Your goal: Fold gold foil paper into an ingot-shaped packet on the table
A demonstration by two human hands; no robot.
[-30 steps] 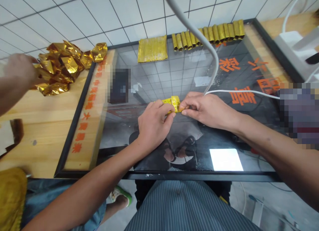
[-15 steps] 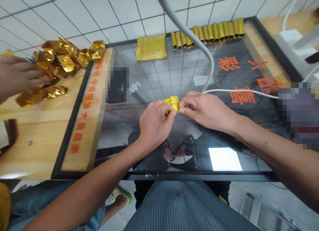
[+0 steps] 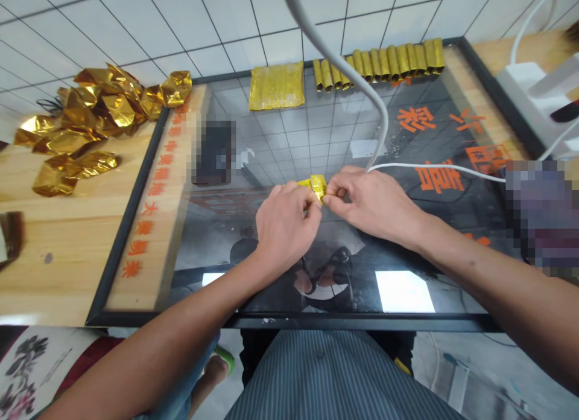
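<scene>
A small piece of folded gold foil (image 3: 318,186) sits between my hands, low over the dark glass tabletop (image 3: 271,148). My left hand (image 3: 288,218) pinches its near left part between thumb and forefinger, and hides some of it. From the right, my right hand (image 3: 362,194) pinches the foil's right edge with thumb and fingertips. At the back of the glass lies a flat gold panel of joined strips (image 3: 277,87). Beside it stands a row of gold foil tubes (image 3: 380,64).
Crumpled gold foil shapes (image 3: 102,103) lie on the wooden surface at left. A thick grey cable (image 3: 357,76) hangs in front of the tubes, and a thin white cord (image 3: 434,165) runs right. A white power strip (image 3: 534,85) stands at the right edge.
The other person's hand at far left has gone from view, uncovering more of the crumpled gold foil. My own hands keep nearly the same pinch on the foil piece.
</scene>
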